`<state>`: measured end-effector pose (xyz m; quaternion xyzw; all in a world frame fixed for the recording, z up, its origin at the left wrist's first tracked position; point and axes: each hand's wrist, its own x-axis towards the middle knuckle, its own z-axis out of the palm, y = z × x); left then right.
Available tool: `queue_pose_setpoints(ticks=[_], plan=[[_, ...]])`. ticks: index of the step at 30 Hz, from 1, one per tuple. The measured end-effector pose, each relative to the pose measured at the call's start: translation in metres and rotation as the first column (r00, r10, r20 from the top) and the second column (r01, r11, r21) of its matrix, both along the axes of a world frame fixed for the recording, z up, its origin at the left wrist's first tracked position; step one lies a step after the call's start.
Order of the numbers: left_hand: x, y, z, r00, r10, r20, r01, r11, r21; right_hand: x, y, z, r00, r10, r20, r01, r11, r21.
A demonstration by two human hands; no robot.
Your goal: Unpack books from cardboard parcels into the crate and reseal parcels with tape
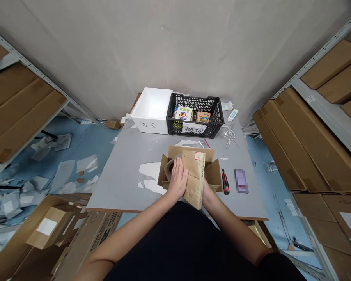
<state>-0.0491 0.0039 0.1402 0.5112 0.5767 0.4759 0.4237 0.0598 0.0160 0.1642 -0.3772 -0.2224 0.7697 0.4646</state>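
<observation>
Between the left hand and the right hand, over the near side of an open cardboard box, a tan book is held tilted. Should the hold loosen, the book could be dropped, or its corner bent on a flap. Its left edge is gripped by the left hand, thumb across the cover, fingers pointing forward. Behind the book, the right hand is mostly hidden; its grip cannot be told.

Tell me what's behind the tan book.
Behind the tan book, the open cardboard box shows on both sides, with part of the right hand. The book hides most of that hand and the box's middle.
</observation>
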Motion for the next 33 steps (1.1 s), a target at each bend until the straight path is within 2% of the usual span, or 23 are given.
queue_pose_setpoints(ticks=[3,6,10,13,15,18,21,25,29,33], plan=[[0.0,0.004,0.003,1.0,-0.001,-0.015,0.001,1.0,0.013,-0.006,0.0,-0.003,1.0,0.024,-0.018,-0.024,1.0,0.004],[0.001,0.004,0.018,0.993,-0.011,0.119,0.013,1.0,-0.019,-0.006,0.002,-0.006,0.999,0.04,-0.037,-0.039,0.999,0.016],[0.002,-0.003,0.047,0.907,-0.038,0.42,0.091,0.99,-0.107,0.003,0.012,-0.005,0.999,-0.043,-0.023,0.044,0.997,0.057],[-0.004,-0.006,0.064,0.879,-0.086,0.47,0.152,0.983,-0.104,0.013,0.02,-0.003,0.994,-0.112,-0.003,0.112,0.991,0.078],[-0.011,-0.004,0.067,0.887,-0.124,0.444,0.183,0.979,-0.092,0.02,0.024,-0.002,0.986,-0.166,0.016,0.164,0.983,0.081],[-0.02,0.003,0.061,0.912,-0.095,0.399,0.148,0.984,-0.104,0.028,0.027,-0.002,0.974,-0.223,0.049,0.22,0.973,0.07],[-0.026,0.01,0.049,0.888,0.004,0.459,0.065,0.989,-0.135,0.034,0.026,0.001,0.974,-0.21,0.084,0.205,0.977,0.065],[-0.032,0.016,0.04,0.846,0.109,0.522,-0.03,0.987,-0.157,0.042,0.025,0.009,0.988,-0.094,0.119,0.081,0.991,0.107],[-0.04,0.021,0.034,0.869,0.199,0.452,-0.143,0.977,-0.156,0.05,0.027,0.011,0.972,0.051,0.231,-0.076,0.992,0.101],[-0.047,0.027,0.023,0.874,0.263,0.409,-0.195,0.96,-0.201,0.053,0.033,0.012,0.935,0.165,0.313,-0.203,0.975,0.093]])
